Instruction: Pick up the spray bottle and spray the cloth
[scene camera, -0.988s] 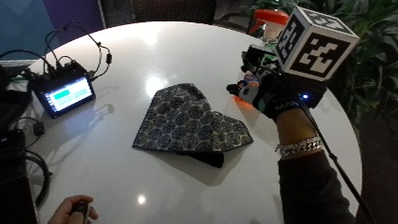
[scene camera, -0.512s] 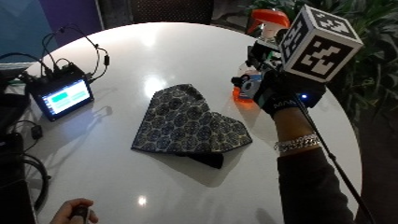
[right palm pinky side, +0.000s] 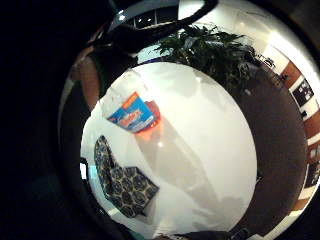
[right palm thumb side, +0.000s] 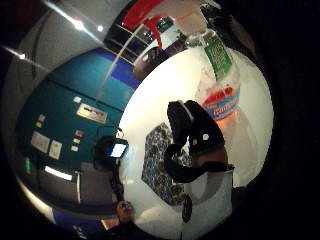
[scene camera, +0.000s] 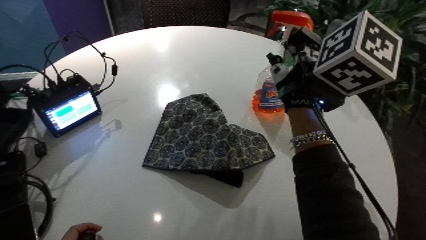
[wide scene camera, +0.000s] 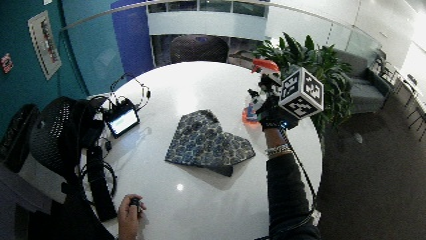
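Note:
A clear spray bottle (scene camera: 269, 93) with a blue label, orange base and orange trigger head stands upright at the table's right side, just right of the cloth. My gloved right hand (scene camera: 303, 95) grips its body from the right, with the fingers curled round it. Whether the base touches the white table (scene camera: 200, 60) or hangs just above it I cannot tell. The navy patterned cloth (scene camera: 203, 137) lies flat and folded at the table's middle. The palm views show the bottle (right palm pinky side: 132, 112) (right palm thumb side: 220, 85) close by, the cloth (right palm pinky side: 120, 182) (right palm thumb side: 160, 160) beyond it, and a gloved finger (right palm thumb side: 192, 135).
A small screen device (scene camera: 63, 107) with cables sits at the table's left edge. A bare hand (scene camera: 83, 232) rests at the near edge. A leafy plant (wide scene camera: 313, 65) stands behind the table on the right, and a dark chair (wide scene camera: 196, 47) at the far side.
Little differs: my hand keeps its hold on the bottle at the same place beside the cloth, and the cloth has not moved.

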